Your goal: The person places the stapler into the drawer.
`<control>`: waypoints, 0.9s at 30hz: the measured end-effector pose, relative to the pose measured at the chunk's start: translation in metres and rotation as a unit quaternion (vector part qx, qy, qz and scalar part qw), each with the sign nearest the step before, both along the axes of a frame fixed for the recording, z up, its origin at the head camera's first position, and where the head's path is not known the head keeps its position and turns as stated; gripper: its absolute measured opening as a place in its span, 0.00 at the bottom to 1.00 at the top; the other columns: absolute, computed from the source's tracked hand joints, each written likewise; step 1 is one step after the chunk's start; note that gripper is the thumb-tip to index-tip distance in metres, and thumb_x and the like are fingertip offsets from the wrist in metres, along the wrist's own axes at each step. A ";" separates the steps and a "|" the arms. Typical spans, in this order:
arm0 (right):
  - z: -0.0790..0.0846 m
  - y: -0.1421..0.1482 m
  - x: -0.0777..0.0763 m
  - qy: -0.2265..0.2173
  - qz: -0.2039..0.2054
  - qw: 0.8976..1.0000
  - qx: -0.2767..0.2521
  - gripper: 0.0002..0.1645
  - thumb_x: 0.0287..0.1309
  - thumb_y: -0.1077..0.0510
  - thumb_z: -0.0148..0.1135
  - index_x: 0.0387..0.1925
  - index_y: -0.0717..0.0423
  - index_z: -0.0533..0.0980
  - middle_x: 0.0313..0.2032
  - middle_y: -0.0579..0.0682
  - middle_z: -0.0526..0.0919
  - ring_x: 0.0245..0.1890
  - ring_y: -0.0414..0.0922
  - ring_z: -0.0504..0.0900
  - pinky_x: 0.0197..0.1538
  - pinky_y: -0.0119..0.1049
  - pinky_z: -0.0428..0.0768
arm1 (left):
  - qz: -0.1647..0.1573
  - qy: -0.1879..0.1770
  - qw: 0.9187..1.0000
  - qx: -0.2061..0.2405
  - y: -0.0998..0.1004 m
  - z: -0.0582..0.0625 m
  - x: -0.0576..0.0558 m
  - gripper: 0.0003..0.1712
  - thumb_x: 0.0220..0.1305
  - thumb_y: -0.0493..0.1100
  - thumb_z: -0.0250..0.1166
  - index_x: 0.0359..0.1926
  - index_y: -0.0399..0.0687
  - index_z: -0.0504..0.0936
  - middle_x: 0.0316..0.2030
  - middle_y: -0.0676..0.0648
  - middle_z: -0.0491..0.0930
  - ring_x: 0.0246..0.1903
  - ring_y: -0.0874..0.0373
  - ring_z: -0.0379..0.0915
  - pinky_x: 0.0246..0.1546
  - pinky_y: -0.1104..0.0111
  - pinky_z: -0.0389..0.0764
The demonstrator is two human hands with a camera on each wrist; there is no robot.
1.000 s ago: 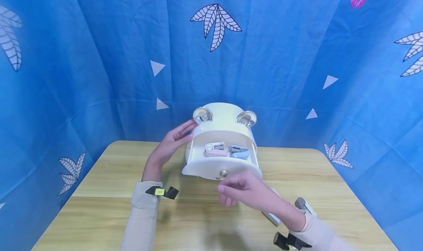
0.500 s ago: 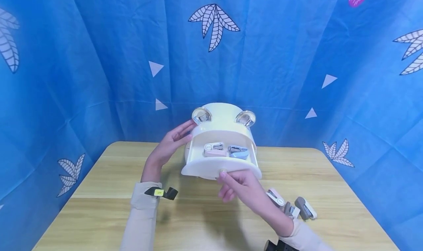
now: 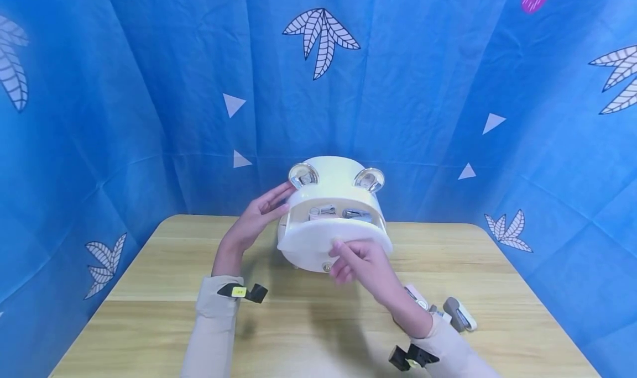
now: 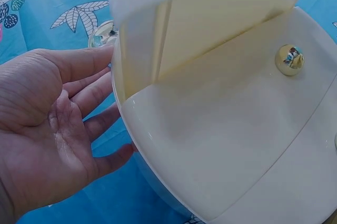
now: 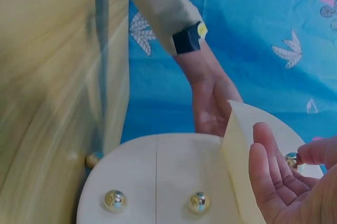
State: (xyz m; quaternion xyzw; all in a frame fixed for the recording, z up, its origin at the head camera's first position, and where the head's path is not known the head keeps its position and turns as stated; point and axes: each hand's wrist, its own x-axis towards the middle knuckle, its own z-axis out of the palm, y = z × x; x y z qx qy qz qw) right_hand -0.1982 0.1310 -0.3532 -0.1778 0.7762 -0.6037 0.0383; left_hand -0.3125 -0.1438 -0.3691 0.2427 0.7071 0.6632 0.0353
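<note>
A white rounded cabinet point(image 3: 335, 179) with shiny ear shapes stands at the table's middle. Its upper drawer point(image 3: 313, 242) is part way out, holding a pink-and-white stapler point(image 3: 322, 213) and a blue stapler point(image 3: 357, 215). My left hand point(image 3: 254, 226) rests on the cabinet's left side, fingers spread and touching its wall point(image 4: 120, 71). My right hand point(image 3: 365, 262) is at the drawer front, where the thumb presses the round gold knob point(image 5: 293, 161). In the right wrist view its other fingers extend loosely beside the knob, not wrapped round it.
Right of the cabinet lie a pink-and-white stapler point(image 3: 416, 296), a grey-and-white stapler point(image 3: 440, 314) partly behind the right wrist, and a dark grey stapler point(image 3: 459, 314). A blue patterned curtain point(image 3: 423, 118) hangs behind and beside the wooden table point(image 3: 164, 323).
My right hand has reached the knob and moved away from me with the drawer, which has slid partly in. The staplers inside are now more hidden. My left hand has stayed put.
</note>
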 end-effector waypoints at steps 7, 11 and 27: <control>0.000 -0.003 -0.020 -0.011 -0.013 1.000 -0.014 0.28 0.76 0.49 0.54 0.44 0.75 0.81 0.27 0.63 0.88 0.23 0.44 0.87 0.32 0.38 0.88 | 0.006 -0.006 1.000 -0.004 0.001 0.000 0.001 0.36 0.74 0.47 0.62 0.78 0.58 0.61 0.76 0.52 0.66 0.79 0.55 0.51 0.78 0.43 0.52; 0.001 -0.005 -0.029 -0.008 -0.024 1.000 -0.017 0.27 0.76 0.48 0.55 0.43 0.73 0.82 0.27 0.61 0.88 0.22 0.44 0.87 0.32 0.37 0.88 | 0.008 -0.003 1.000 -0.008 0.001 0.000 0.001 0.36 0.74 0.47 0.62 0.78 0.58 0.61 0.76 0.53 0.66 0.80 0.55 0.50 0.78 0.44 0.53; 0.004 -0.008 -0.048 -0.009 -0.040 0.999 -0.017 0.27 0.75 0.49 0.56 0.42 0.73 0.83 0.28 0.64 0.89 0.23 0.44 0.88 0.31 0.38 0.88 | 0.001 0.003 1.000 -0.006 0.000 0.001 0.003 0.35 0.75 0.47 0.61 0.78 0.58 0.61 0.76 0.52 0.66 0.79 0.54 0.52 0.78 0.45 0.55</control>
